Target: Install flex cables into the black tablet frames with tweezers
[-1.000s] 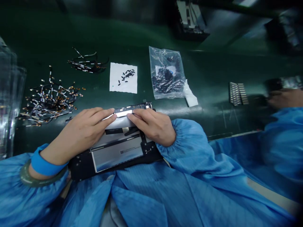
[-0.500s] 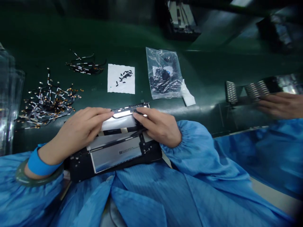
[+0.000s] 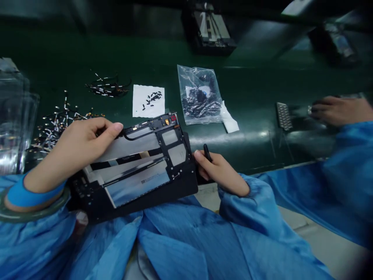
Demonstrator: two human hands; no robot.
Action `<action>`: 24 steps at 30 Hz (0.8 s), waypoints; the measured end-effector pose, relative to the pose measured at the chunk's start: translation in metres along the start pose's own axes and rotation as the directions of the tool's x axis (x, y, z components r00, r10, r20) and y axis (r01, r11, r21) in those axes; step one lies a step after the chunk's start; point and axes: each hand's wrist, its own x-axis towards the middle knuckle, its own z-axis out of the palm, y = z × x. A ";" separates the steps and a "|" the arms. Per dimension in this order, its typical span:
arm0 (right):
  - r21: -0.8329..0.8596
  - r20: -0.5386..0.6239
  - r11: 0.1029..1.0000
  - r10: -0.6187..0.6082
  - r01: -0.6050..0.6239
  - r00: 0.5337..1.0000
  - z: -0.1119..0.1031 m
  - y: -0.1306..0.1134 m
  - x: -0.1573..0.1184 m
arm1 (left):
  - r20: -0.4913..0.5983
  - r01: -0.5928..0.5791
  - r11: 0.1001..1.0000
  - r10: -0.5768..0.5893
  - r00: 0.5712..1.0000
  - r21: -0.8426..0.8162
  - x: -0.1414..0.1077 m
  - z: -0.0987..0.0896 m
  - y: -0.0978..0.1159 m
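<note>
An opened tablet, with bare metal panels and circuit boards showing, lies tilted over a black base at my lap. My left hand grips its upper left edge, thumb on top and fingers curled behind. My right hand is closed just off the tablet's right side. From between its fingers sticks the rounded end of a black pen-like tool; the tool's other end is hidden. A thin black cable curves along the tablet's upper part.
Loose flex cables are heaped at left, with a smaller bunch behind. White paper bears small black parts, beside a clear bag of dark pieces. Clear trays stand far left. A co-worker's hand works at right near a studded block.
My right hand has left the tablet's top edge and moved right and down. My left hand has shifted left and up along the edge, and the tablet's upper right boards are now uncovered.
</note>
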 end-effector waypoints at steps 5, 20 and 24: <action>0.112 0.101 0.994 -0.014 0.003 0.995 0.001 0.008 0.007 | 0.106 0.103 0.985 -0.089 0.990 -0.135 0.002 -0.010 0.006; 0.206 0.166 0.979 -0.046 0.011 0.985 0.002 0.014 0.011 | 0.190 0.110 0.979 -0.076 0.979 -0.174 0.005 -0.013 0.009; 0.250 0.214 0.968 -0.092 0.037 0.973 0.000 0.016 0.011 | 0.091 0.125 0.953 -0.104 0.990 -0.274 0.004 -0.018 -0.001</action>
